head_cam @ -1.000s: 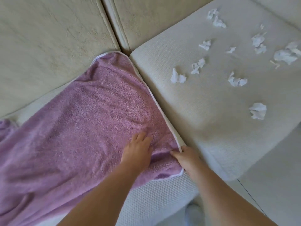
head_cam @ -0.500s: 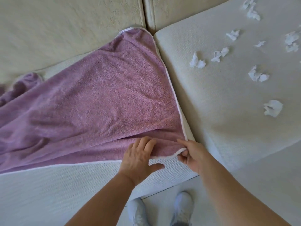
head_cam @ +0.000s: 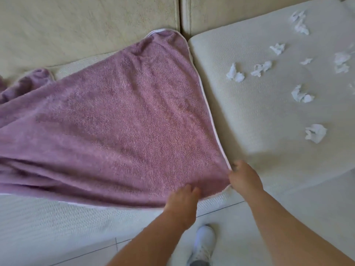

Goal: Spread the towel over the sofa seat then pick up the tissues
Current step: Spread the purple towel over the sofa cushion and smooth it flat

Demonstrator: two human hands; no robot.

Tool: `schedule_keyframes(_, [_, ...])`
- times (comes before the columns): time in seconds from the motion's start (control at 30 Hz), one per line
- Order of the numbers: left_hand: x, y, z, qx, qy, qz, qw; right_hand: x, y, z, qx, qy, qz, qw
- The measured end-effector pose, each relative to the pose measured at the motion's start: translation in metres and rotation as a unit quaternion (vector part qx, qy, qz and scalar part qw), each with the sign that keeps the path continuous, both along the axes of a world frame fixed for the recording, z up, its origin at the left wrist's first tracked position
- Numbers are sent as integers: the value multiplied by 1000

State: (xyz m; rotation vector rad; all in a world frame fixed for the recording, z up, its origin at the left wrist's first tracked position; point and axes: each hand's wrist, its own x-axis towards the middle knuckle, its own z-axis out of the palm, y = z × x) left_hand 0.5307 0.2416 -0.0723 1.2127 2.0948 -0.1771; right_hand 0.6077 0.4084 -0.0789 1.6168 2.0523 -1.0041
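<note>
Down by your feet, your white shoe [head_cam: 204,244] is standing on the floor, close to the front of the sofa. Both your arms are reaching forward over that front edge.

Your left hand [head_cam: 182,204] is resting on the near edge of the purple towel [head_cam: 124,121]. Its fingers are bending down onto the cloth, but I cannot tell if they are gripping it or only pressing. Your right hand [head_cam: 245,179] is sitting just beside it, pinching the towel's near right corner with curled fingers.

From both hands the towel is running away to the left and back, with its long side lying along the sofa seat [head_cam: 76,223]. Its far right corner is touching the back cushion [head_cam: 86,25], but its left end is lying bunched up. So I think the spreading is not done yet.

The tissues [head_cam: 301,96] are lying scattered on the next seat [head_cam: 259,112], off to the right and farther back, apart from the towel. Your right hand is the nearer one to them. The closest tissue [head_cam: 315,132] is lying ahead of it and to the right.
</note>
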Motion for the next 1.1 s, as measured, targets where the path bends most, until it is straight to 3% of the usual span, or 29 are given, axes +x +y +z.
schedule_keyframes(0.13, [11, -5, -10, 18, -7, 10, 1000, -1, -10, -7, -19, 4, 38, 999])
schedule_keyframes(0.27, [-5, -20, -9, 114, 40, 82, 989, -2, -30, -9, 104, 92, 175, 975])
schedule_keyframes(0.37, [-17, -36, -7, 112, 59, 71, 989, -6, -37, -10, 77, 86, 238, 964])
schedule_keyframes(0.47, [-25, -48, -9, 147, 59, 57, 986, -23, -47, 1, 119, 150, 259, 947])
schedule_keyframes(0.6, [-52, -74, -9, 199, 96, 150, 964, -53, -88, 21, 62, 208, 362, 907])
schedule_keyframes(0.77, [-97, -135, 0, 190, 155, 196, 950, -76, -149, 23, 45, 210, 399, 892])
schedule_keyframes(0.93, [-130, -221, 4, 206, 158, 151, 954, -105, -230, 11, 51, 211, 421, 881])
schedule_keyframes(1.1, [-179, -286, -3, 112, 191, 89, 971, -155, -308, -4, 136, 176, 464, 858])
